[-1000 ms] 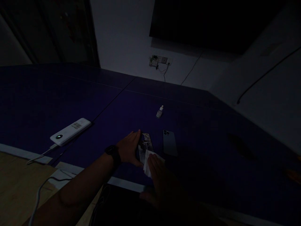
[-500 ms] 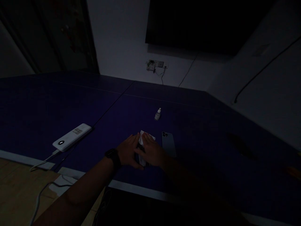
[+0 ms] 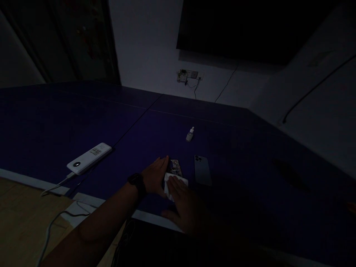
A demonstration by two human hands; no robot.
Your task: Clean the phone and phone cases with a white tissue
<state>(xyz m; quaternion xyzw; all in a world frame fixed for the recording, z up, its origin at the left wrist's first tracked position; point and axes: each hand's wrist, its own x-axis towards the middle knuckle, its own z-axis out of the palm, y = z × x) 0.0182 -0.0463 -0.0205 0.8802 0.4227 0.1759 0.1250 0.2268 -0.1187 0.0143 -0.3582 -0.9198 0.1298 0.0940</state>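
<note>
A flat, dark, patterned object (image 3: 175, 167), shaped like a phone case, lies on the blue table between my hands; its lower part is covered. My left hand (image 3: 154, 175), with a black watch on the wrist, rests along its left edge, fingers stretched out and not wrapped round anything. Over the lower part, my right hand (image 3: 182, 200) holds a folded white tissue (image 3: 168, 181) pressed down under its fingers. Just right of them is a light blue phone (image 3: 202, 170), camera side up. Beyond, a small dropper bottle (image 3: 190, 134) with a white top stands on the table.
At the left, a white power bank (image 3: 90, 158) lies near the front edge of the blue table (image 3: 133, 144), a cable (image 3: 58, 184) running off it. Wall sockets (image 3: 189, 75) with wires sit below a dark screen (image 3: 233, 33). The room is dim.
My right hand has drawn the tissue down toward me, uncovering the upper part of the patterned object. My left hand stays beside it. The view has shifted slightly.
</note>
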